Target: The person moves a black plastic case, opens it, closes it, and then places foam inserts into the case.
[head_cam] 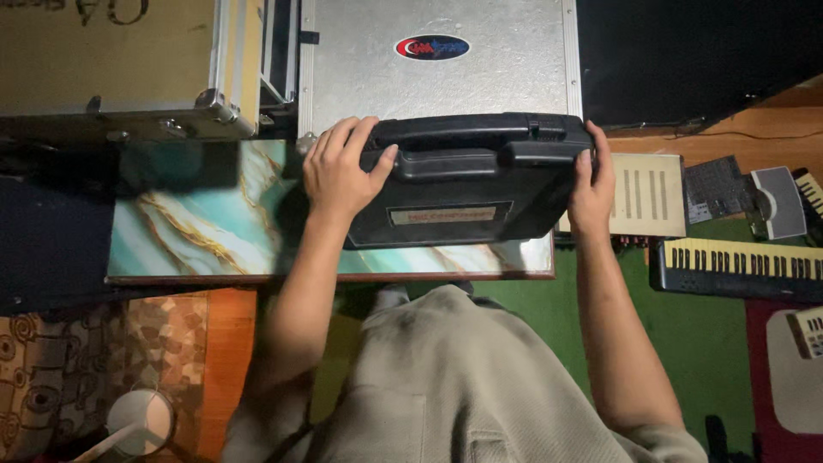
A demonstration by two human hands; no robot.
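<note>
Surface: marbled teal, white and gold tabletop (197, 227) with a reddish edge, set over a green floor covering (549, 334).
Case: black plastic carry case (467, 193) lay flat on the tabletop, its moulded handle (467, 137) along the far edge and a pale rectangular label (443, 214) on its near wall.
Left hand: left hand (339, 171) was closed over the case's left end, fingers wrapped onto the top edge, thumb resting by the handle.
Right hand: right hand (591, 184) was pressed flat against the case's right end, fingers reaching up along the corner.
Behind case: silver metal flight case (437, 77) touching or just beyond the black case; a second metal-edged case (120, 64) stood to its left.
Right of table: beige vented unit (639, 197) and a small keyboard (737, 270) lay on the floor.
Lower left: white round object (141, 420) on patterned fabric.
</note>
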